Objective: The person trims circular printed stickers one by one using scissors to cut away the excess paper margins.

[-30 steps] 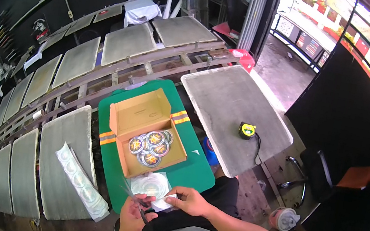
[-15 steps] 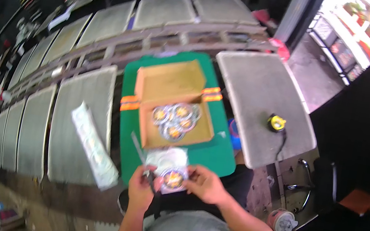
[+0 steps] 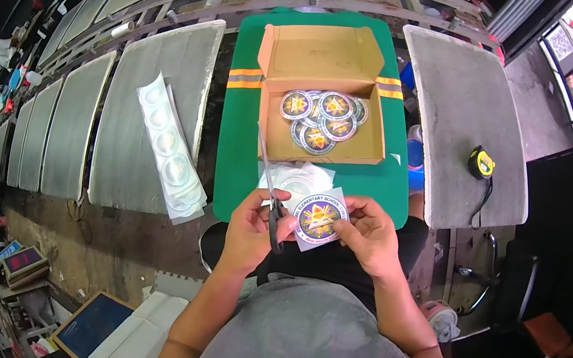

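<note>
From where I stand, the long grey panel (image 3: pixel 458 117) lies to the right of the green board (image 3: pixel 236 162), and both sit higher in view than they did a second ago. On the green board is the open cardboard box (image 3: pixel 324 51), with round stickers (image 3: pixel 333 110) heaped inside. To the left, a strip of clear circles (image 3: pixel 171 147) slants across another panel. The left hand (image 3: pixel 250 230) has its fingers closed round the scissors (image 3: pixel 276 215), whose blades point up toward the box. The right hand (image 3: pixel 375 241) pinches the square piece (image 3: pixel 319 219) narrowly by its right side, between the two hands and in front of the pale sheets (image 3: pixel 295 175); its printed emblem now faces up clearly, where earlier only white showed. Smallest, the tape measure (image 3: pixel 482 163) rests on the grey panel
</note>
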{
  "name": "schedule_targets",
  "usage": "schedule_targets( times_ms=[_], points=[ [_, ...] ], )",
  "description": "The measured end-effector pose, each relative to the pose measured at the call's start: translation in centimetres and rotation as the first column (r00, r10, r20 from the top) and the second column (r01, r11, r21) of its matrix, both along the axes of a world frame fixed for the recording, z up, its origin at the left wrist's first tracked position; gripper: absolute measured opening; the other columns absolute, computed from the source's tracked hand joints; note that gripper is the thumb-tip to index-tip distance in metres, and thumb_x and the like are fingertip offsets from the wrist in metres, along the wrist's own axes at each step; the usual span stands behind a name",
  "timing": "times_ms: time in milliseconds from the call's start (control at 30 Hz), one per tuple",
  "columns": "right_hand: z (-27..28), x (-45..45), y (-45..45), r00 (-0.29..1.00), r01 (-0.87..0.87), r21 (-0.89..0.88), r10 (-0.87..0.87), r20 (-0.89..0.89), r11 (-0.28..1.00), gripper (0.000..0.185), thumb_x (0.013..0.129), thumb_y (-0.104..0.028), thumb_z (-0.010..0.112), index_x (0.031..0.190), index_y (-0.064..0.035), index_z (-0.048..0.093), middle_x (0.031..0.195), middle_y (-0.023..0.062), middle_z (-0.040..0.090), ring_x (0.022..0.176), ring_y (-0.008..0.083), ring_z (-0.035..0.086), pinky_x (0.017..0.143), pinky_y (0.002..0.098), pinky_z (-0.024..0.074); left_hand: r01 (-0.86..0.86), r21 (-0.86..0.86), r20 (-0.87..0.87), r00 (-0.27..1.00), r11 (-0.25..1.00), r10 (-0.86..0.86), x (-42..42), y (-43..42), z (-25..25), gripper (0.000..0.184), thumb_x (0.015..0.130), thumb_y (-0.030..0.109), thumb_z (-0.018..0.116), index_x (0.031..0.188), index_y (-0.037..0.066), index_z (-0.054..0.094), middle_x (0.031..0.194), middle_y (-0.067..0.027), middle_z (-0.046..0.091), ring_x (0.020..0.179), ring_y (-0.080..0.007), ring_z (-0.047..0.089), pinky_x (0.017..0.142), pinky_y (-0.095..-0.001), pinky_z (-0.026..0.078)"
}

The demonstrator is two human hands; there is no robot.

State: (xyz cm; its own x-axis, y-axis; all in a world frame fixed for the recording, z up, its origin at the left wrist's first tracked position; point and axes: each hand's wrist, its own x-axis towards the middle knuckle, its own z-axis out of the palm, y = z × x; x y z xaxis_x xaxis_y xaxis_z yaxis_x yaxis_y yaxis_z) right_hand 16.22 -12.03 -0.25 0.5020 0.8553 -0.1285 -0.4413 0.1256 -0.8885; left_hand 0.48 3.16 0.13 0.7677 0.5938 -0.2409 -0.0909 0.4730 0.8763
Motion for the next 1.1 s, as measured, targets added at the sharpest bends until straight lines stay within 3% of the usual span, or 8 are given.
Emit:
schedule_targets(
  times_ms=[133, 333, 500, 733, 867, 933, 1067, 1100],
  points=[
    [-0.3, 0.3, -0.1, 0.998, 0.015, 0.04, -0.017, 0.058, 0.999, 0.033, 0.093, 0.003, 0.066, 0.125, 0.0059, 0.056, 0.113, 0.0106, 0.062, 0.101, 0.0128, 0.061, 0.086, 0.0269, 0.0529, 0.088, 0.013, 0.029, 0.996, 0.996, -0.089, -0.2, 0.3, -0.2, 0.046, 0.085, -0.005, 0.075, 0.126, 0.001, 0.055, 0.09, -0.0066, 0.066, 0.086, -0.0118, 0.066, 0.078, -0.0283, 0.059],
    [1.0, 0.8, -0.2, 0.966, -0.118, -0.168, 0.152, 0.207, 0.979, 0.031, 0.093, -0.004, 0.069, 0.122, 0.0041, 0.059, 0.111, 0.0087, 0.066, 0.104, 0.0138, 0.063, 0.09, 0.0279, 0.0522, 0.289, 0.183, -0.086, 0.957, 0.94, -0.277, -0.8, 1.2, 0.3, 0.047, 0.082, -0.004, 0.079, 0.124, 0.001, 0.058, 0.093, -0.004, 0.066, 0.083, -0.0081, 0.063, 0.073, -0.021, 0.05],
    [0.2, -0.9, 0.4, 0.981, -0.042, 0.111, 0.062, -0.184, 0.993, 0.03, 0.09, -0.008, 0.076, 0.116, 0.0017, 0.066, 0.109, 0.0076, 0.069, 0.092, 0.0123, 0.066, 0.08, 0.0279, 0.0541, 0.193, 0.13, 0.017, 0.98, 0.972, -0.197, -0.3, 1.0, 0.8, 0.045, 0.081, -0.002, 0.08, 0.122, 0.001, 0.059, 0.091, -0.0035, 0.066, 0.083, -0.0077, 0.063, 0.072, -0.0221, 0.051],
    [1.4, 0.5, -0.6, 0.947, -0.311, -0.239, 0.322, 0.008, 0.92, 0.031, 0.087, -0.011, 0.079, 0.114, 0.0012, 0.069, 0.094, 0.0025, 0.07, 0.085, 0.009, 0.064, 0.07, 0.0246, 0.0526, 0.219, 0.145, -0.039, 0.976, 0.965, -0.215, -0.6, 1.4, 0.8, 0.049, 0.081, -0.003, 0.079, 0.126, 0.002, 0.059, 0.091, -0.0037, 0.067, 0.083, -0.0091, 0.063, 0.073, -0.023, 0.052],
    [1.2, 1.2, -0.6, 0.935, -0.34, -0.08, 0.329, -0.13, 0.937, 0.03, 0.087, -0.012, 0.08, 0.111, 0.0015, 0.07, 0.092, 0.0025, 0.07, 0.082, 0.0093, 0.063, 0.069, 0.0224, 0.0508, 0.28, 0.233, -0.025, 0.959, 0.931, -0.282, -1.3, 2.5, 0.8, 0.049, 0.083, -0.006, 0.076, 0.128, 0.001, 0.059, 0.092, -0.0065, 0.07, 0.084, -0.0094, 0.066, 0.075, -0.0242, 0.055],
    [0.7, 1.7, -0.6, 0.871, -0.466, -0.168, 0.484, 0.086, 0.868, 0.035, 0.085, -0.019, 0.082, 0.11, 0.0017, 0.07, 0.09, 0.0033, 0.07, 0.08, 0.0088, 0.062, 0.068, 0.0233, 0.0498, 0.479, 0.472, -0.225, 0.877, 0.74, -0.424, -1.3, 2.9, 2.4, 0.045, 0.083, -0.004, 0.077, 0.125, 0.001, 0.062, 0.094, -0.0064, 0.072, 0.085, -0.0091, 0.067, 0.078, -0.0253, 0.054],
    [1.3, 0.8, 0.6, 0.676, -0.449, -0.446, 0.621, 0.397, 0.774, 0.034, 0.083, -0.026, 0.083, 0.103, -0.0006, 0.073, 0.083, 0.0055, 0.071, 0.076, 0.0065, 0.06, 0.067, 0.0265, 0.0488, 0.491, 0.414, -0.192, 0.87, 0.766, -0.454, -0.9, 3.0, 2.2, 0.05, 0.084, -0.003, 0.077, 0.131, 0.0, 0.06, 0.1, -0.0078, 0.072, 0.092, -0.0116, 0.068, 0.08, -0.0273, 0.054],
    [2.5, 0.7, 0.9, 0.711, -0.443, -0.43, 0.6, 0.367, 0.787, 0.015, 0.087, -0.009, 0.076, 0.095, 0.0024, 0.075, 0.085, 0.0068, 0.073, 0.081, 0.0111, 0.067, 0.072, 0.0262, 0.0547, 0.49, 0.416, -0.19, 0.871, 0.766, -0.454, -0.6, 2.9, 1.8, 0.05, 0.084, -0.003, 0.077, 0.131, 0.0, 0.06, 0.1, -0.0078, 0.072, 0.092, -0.0116, 0.068, 0.08, -0.0273, 0.054]
  ],
)
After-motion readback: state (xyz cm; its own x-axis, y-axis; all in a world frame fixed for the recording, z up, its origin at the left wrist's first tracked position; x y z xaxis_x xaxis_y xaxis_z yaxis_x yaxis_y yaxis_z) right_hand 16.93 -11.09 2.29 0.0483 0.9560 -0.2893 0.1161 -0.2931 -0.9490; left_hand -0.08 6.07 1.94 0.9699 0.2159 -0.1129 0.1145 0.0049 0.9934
